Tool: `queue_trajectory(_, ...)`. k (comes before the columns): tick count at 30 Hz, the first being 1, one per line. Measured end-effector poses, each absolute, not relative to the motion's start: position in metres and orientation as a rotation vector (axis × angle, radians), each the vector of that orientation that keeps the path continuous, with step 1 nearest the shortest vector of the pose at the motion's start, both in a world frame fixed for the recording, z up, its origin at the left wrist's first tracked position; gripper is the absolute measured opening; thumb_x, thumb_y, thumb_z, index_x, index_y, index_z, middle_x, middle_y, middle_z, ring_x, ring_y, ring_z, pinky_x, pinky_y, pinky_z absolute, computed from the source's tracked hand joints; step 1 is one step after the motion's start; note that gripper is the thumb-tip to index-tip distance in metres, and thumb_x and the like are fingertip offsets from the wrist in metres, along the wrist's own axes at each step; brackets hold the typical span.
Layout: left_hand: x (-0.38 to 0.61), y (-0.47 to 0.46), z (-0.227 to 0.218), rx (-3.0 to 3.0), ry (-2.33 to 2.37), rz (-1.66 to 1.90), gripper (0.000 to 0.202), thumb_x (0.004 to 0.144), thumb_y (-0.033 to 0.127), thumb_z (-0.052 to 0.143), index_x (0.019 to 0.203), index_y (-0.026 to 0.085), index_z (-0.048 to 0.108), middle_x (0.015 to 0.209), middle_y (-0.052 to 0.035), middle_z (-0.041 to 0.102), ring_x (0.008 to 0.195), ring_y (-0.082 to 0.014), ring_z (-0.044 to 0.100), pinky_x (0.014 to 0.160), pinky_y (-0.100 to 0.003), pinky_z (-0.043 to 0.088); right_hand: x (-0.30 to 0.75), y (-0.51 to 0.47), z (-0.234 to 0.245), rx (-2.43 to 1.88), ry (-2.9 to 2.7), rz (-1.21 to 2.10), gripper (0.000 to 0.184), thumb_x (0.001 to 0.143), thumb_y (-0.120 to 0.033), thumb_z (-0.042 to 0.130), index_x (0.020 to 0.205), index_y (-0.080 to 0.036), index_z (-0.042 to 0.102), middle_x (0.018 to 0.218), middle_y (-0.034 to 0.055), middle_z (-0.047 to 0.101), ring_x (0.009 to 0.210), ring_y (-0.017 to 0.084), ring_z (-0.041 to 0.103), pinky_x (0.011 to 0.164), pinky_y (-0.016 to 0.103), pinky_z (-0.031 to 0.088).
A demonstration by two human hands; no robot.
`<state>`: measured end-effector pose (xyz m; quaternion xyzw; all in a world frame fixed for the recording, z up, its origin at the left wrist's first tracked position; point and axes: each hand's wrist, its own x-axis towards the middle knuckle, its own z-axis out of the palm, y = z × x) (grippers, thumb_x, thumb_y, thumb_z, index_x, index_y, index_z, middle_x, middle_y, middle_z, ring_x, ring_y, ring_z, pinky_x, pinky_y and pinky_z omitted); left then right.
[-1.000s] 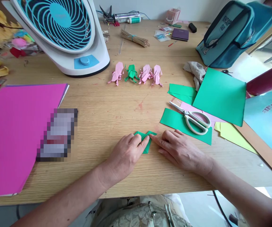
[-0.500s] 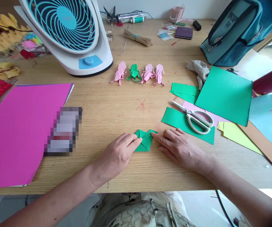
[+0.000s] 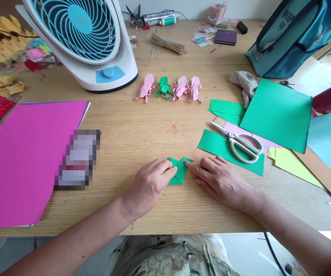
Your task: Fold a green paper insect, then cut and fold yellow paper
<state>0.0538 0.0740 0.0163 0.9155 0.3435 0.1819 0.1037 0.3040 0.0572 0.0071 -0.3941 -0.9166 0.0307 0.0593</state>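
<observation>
A small piece of folded green paper [image 3: 179,174], creased with a notch along its top edge, lies on the table in front of me. My left hand [image 3: 150,182] has thumb and fingers pinched on its left side, and they cover that part. At the paper's right flap, the index fingertip of my right hand [image 3: 218,180] presses down. The other right fingers are partly bent and rest on the table, with the thumb apart and gripping nothing. Beyond my hands stand several folded paper figures, among them a green one [image 3: 163,87] and a pink one [image 3: 146,87].
White-handled scissors [image 3: 247,147] lie across a green paper strip [image 3: 214,142] to the right, near a large green sheet [image 3: 277,115]. Magenta sheets [image 3: 27,161] and a blurred phone-like object [image 3: 79,159] lie left. A fan [image 3: 116,74] and a blue bag [image 3: 286,46] stand behind.
My left hand has shifted slightly right over the folded green paper, covering more of its left side. My right hand keeps its fingertip on the flap. The view has turned a little.
</observation>
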Motion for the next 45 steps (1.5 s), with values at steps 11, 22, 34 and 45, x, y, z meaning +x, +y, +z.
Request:
queue_trajectory(11,0.066,0.083,0.017,2.455,1.218,0.573,0.014,0.09,0.009,0.055,0.082,0.018,0.062,0.085,-0.001,0.06,0.071,-0.0113,0.058,0.063,-0.023,0.045,0.303,0.057,0.007,-1.193,-2.756,0.092,0.042,0.103,-0.028,0.039,0.141,-0.014,0.051,0.089,0.0078,0.058,0.082,0.021,0.055,0.072,0.034,0.035)
queue_trajectory(22,0.086,0.075,0.025,2.746,1.488,0.073,0.014,0.089,0.006,0.053,0.08,0.017,0.055,0.076,-0.002,0.06,0.064,-0.0167,0.061,0.055,-0.027,0.042,0.303,0.057,0.007,-1.18,-2.76,0.107,0.044,0.103,-0.028,0.04,0.144,-0.015,0.047,0.092,0.0078,0.057,0.084,0.022,0.055,0.074,0.035,0.036)
queue_trajectory(34,0.051,0.064,0.017,2.879,1.051,0.311,0.019,0.097,0.008,0.043,0.098,0.014,0.061,0.088,-0.0052,0.06,0.082,-0.0193,0.059,0.075,-0.033,0.053,0.303,0.056,0.006,-1.205,-2.773,0.082,0.044,0.102,-0.028,0.042,0.144,-0.015,0.047,0.093,0.0076,0.057,0.084,0.022,0.053,0.074,0.035,0.034)
queue_trajectory(45,0.044,0.079,0.018,2.789,0.982,0.331,0.046,0.093,0.003,0.04,0.137,0.014,0.048,0.108,-0.0079,0.061,0.093,-0.018,0.063,0.081,-0.031,0.056,0.303,0.056,0.005,-1.194,-2.765,0.032,0.043,0.102,-0.028,0.042,0.143,-0.015,0.048,0.09,0.0066,0.055,0.081,0.022,0.052,0.072,0.035,0.032)
